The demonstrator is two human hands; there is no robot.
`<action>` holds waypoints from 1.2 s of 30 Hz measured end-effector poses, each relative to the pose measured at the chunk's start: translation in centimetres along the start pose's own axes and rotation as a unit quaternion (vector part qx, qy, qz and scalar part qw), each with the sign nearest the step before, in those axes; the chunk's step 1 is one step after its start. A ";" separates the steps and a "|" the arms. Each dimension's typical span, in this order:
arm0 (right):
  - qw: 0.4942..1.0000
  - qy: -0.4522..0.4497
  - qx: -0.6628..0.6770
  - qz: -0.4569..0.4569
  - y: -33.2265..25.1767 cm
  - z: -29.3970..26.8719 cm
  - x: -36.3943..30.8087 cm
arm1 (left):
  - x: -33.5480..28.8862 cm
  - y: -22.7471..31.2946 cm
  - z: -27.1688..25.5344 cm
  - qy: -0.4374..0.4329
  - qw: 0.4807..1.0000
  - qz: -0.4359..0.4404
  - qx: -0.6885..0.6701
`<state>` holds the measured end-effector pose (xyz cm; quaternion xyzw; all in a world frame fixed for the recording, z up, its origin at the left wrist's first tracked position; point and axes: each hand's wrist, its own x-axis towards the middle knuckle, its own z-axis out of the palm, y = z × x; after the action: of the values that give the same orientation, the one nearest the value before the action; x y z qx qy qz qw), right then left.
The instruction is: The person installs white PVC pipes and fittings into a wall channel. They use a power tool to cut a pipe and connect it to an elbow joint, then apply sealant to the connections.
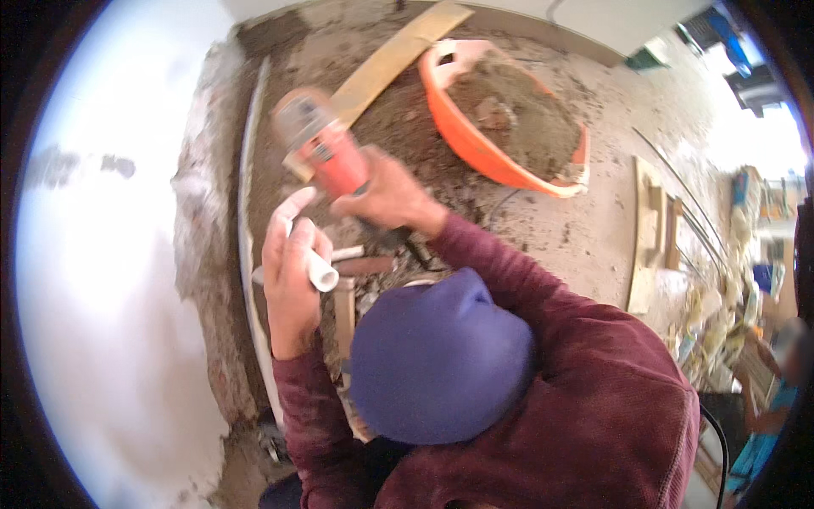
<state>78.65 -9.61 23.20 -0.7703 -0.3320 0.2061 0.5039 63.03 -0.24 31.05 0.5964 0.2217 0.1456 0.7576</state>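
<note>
My left hand [292,271], fingers curled, grips a short white plastic pipe [322,277] with its open end showing. Beyond it and to the right, my right hand [381,195] is closed around a red handheld tool [335,161]. The tool's far end is rounded, greyish and blurred, so its exact kind is unclear. Both arms wear burgundy sleeves. A rounded blue cloth shape [441,360] fills the space between them and hides part of the floor. Beside my left hand lie another white pipe piece [348,253] and a brown handle-like piece [369,265].
An orange tub [458,140] of sandy material stands ahead, next to a wooden plank [390,64]. At left, a white wall [110,254] has a broken base, with a long white strip [248,178] along it. Wood pieces [649,229] lie right. Another person [767,416] is at far right.
</note>
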 end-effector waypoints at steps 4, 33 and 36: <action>0.987 -0.021 0.161 -0.014 -1.0 -2.1 -1.2 | -0.3 -1.6 -4.2 -0.042 0.880 -0.050 -0.471; 0.995 0.035 0.090 -0.023 1.9 -1.5 -0.9 | -0.3 -6.5 -5.1 0.086 0.984 0.011 -0.152; 0.998 0.029 0.047 0.015 1.8 0.1 -1.4 | -0.3 -11.3 -1.5 0.074 0.991 0.047 0.098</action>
<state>78.19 -11.03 21.49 -0.7563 -0.2958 0.2060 0.5460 61.52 -1.88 19.85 0.6649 0.2620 0.2027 0.6694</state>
